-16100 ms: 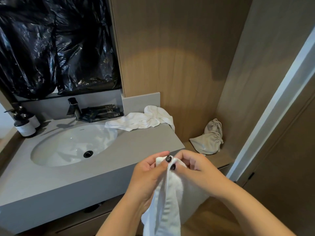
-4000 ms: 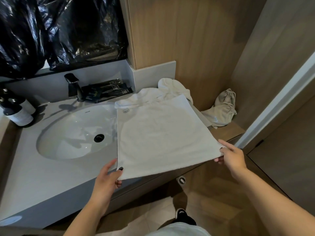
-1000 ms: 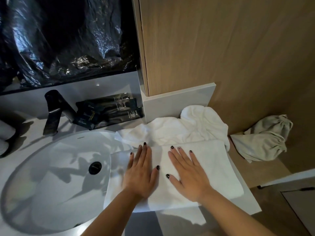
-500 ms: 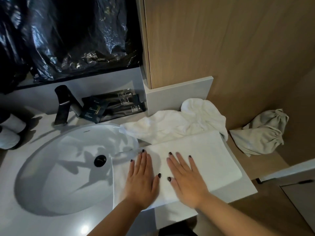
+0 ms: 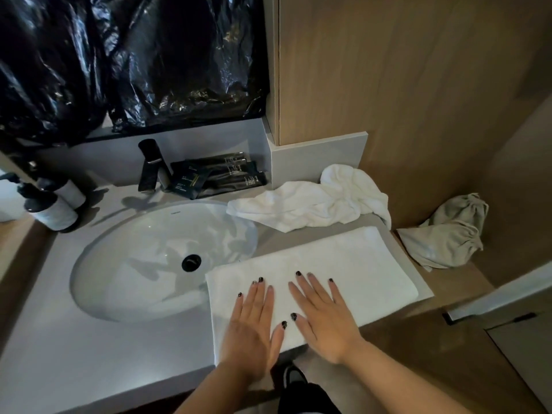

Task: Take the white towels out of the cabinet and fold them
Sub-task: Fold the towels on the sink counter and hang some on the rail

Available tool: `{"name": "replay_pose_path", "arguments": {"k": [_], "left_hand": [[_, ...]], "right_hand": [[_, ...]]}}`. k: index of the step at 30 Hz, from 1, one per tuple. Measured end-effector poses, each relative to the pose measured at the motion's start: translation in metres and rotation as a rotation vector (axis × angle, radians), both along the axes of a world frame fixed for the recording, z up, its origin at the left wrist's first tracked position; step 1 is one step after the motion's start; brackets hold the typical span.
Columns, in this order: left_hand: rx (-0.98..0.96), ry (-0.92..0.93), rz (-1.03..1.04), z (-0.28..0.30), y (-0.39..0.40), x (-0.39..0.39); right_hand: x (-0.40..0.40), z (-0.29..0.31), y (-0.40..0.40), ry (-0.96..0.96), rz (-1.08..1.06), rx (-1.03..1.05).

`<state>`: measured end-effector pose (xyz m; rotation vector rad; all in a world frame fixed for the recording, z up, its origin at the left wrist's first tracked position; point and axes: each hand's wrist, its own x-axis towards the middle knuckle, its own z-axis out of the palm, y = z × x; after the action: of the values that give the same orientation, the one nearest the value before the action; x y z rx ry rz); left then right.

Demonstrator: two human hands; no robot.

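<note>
A folded white towel (image 5: 352, 264) lies flat on the grey counter (image 5: 89, 354), right of the sink, its near edge reaching the counter's front. My left hand (image 5: 254, 327) and my right hand (image 5: 322, 318) rest side by side on its near part, palms down, fingers straight and spread. Behind it a second white towel (image 5: 313, 201) lies crumpled against the back wall, one end hanging off the counter's right side.
The white oval sink (image 5: 143, 258) with a black drain fills the left of the counter. A black faucet (image 5: 150, 167), dark sachets (image 5: 215, 177) and two pump bottles (image 5: 53, 210) stand at the back. A grey drawstring bag (image 5: 448, 234) sits on the lower wooden ledge at right.
Both hands have slid toward me over the folded towel, flat the whole time. The view has pulled back and down, so the towel's near edge shows at the counter front.
</note>
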<state>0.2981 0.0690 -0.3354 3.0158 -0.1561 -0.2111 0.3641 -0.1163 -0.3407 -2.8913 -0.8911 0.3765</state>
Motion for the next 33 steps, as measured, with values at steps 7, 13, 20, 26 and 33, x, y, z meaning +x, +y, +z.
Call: {"name": "replay_pose_path", "arguments": {"k": [7, 13, 20, 26, 33], "left_hand": [[0.051, -0.009, 0.102, -0.02, 0.034, -0.014], [0.059, 0.043, 0.126, -0.018, 0.04, -0.026], [0.225, 0.072, 0.04, 0.01, 0.003, -0.001], [0.078, 0.038, 0.211, -0.002, -0.018, 0.057], [-0.01, -0.027, 0.587, -0.021, -0.002, 0.055]], "right_hand": [[0.017, -0.006, -0.061, 0.015, -0.196, -0.079], [0.024, -0.003, -0.102, 0.017, -0.301, -0.067], [0.05, 0.021, -0.091, -0.064, -0.283, 0.154], [0.092, 0.016, -0.017, -0.02, 0.136, 0.155], [0.132, -0.021, -0.069, -0.067, -0.061, 0.019]]}}
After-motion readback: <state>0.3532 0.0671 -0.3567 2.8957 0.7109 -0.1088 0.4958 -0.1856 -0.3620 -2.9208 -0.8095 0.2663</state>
